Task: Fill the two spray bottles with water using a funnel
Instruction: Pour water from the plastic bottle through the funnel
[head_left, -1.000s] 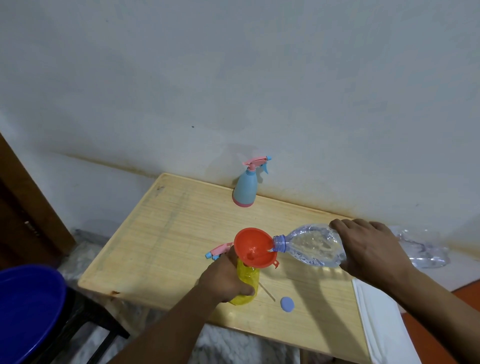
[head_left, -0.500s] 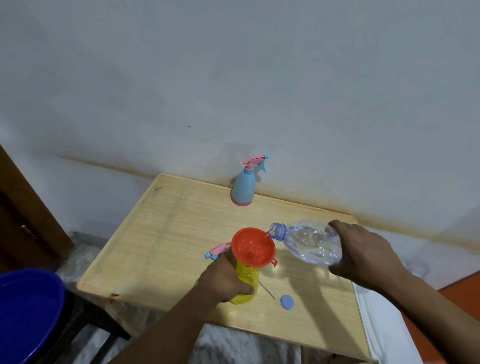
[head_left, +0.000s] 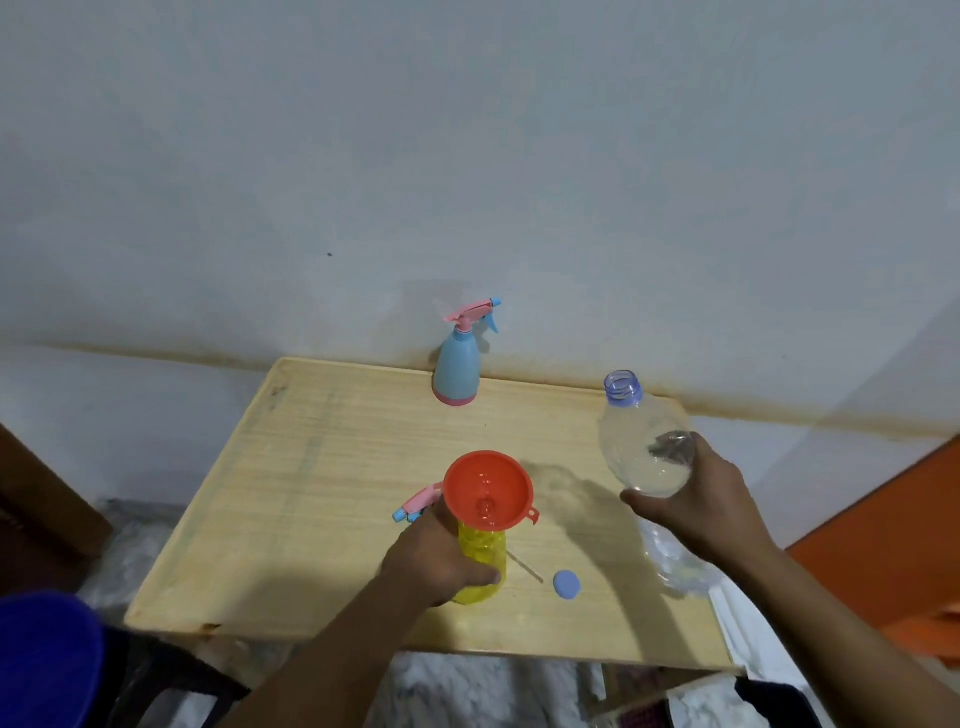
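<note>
My left hand (head_left: 441, 558) hides the yellow bottle's (head_left: 485, 558) left side; the blue basin (head_left: 47, 665) runs off frame.

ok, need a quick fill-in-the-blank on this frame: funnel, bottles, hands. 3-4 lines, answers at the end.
1. The orange funnel sits in the neck of the ____ spray bottle.
2. The clear water bottle is held by the ____ hand.
3. The blue spray bottle stands at the table edge nearest the ____.
4. The small blue cap lies on the ____.

Answers: yellow; right; wall; table
</note>
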